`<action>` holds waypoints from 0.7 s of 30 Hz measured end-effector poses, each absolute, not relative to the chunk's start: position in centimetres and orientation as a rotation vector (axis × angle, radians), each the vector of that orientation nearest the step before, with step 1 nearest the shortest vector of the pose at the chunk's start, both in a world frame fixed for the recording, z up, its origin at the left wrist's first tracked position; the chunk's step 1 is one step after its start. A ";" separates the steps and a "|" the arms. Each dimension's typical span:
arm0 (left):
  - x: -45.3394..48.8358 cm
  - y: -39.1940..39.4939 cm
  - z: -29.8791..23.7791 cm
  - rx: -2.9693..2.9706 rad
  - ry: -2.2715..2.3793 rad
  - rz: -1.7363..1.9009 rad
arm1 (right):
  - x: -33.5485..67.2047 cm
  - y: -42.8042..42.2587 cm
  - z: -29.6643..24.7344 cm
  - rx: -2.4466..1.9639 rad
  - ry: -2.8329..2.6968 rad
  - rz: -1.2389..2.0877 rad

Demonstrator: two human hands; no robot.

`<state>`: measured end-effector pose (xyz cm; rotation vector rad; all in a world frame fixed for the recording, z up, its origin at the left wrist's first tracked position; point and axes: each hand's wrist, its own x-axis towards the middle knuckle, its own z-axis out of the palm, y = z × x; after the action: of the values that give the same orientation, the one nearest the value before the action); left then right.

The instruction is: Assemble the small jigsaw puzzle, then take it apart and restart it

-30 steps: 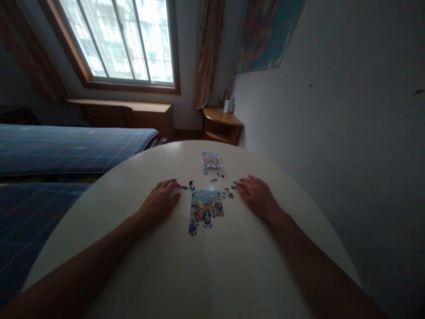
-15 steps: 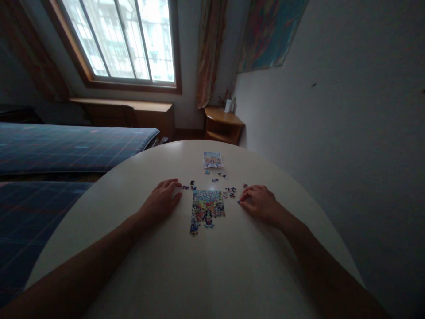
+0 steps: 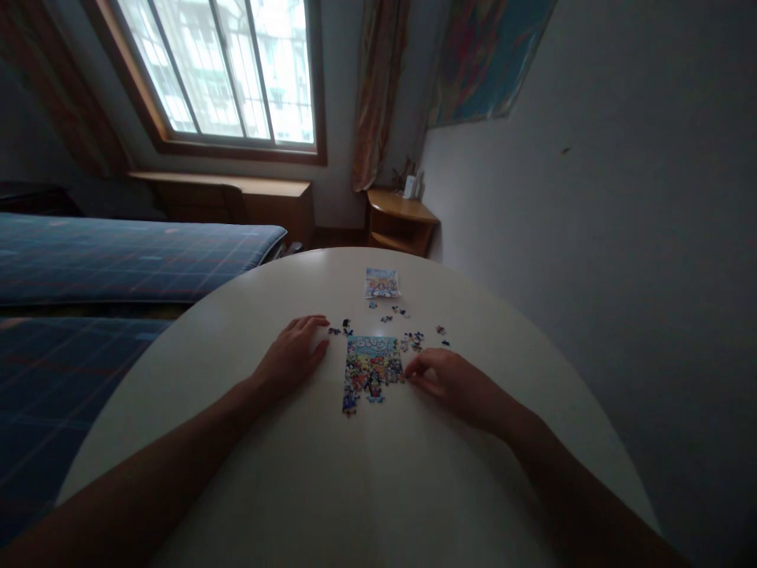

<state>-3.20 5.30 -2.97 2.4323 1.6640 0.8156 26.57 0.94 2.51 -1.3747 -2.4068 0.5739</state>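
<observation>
Pale, glossy, round-edged surface (image 3: 360, 489) in front of you. Partly assembled multicoloured flat jigsaw puzzle (image 3: 371, 361) lies at its middle, between your hands; lower edge ragged, blue lettered strip along the top. Your left hand (image 3: 289, 356): palm down, fingers loosely spread, just beside small dark interlocking puzzle pieces (image 3: 346, 323) off the puzzle's upper left corner. Your right hand (image 3: 446, 380): thumb and forefinger drawn together at the puzzle's right edge; too small to tell whether they pinch a piece. More loose pieces (image 3: 417, 338) near the upper right corner. Beyond, a colourful printed rectangular packet or sheet (image 3: 382, 284).
</observation>
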 end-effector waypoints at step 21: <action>1.5 -0.9 0.3 2.068 1.006 0.900 | 21.2 -1.4 0.2 -1.160 -1.814 0.837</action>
<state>1.51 -0.91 0.32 2.0677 1.0061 0.8998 21.23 -1.45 0.15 -1.1603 -1.8136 0.8371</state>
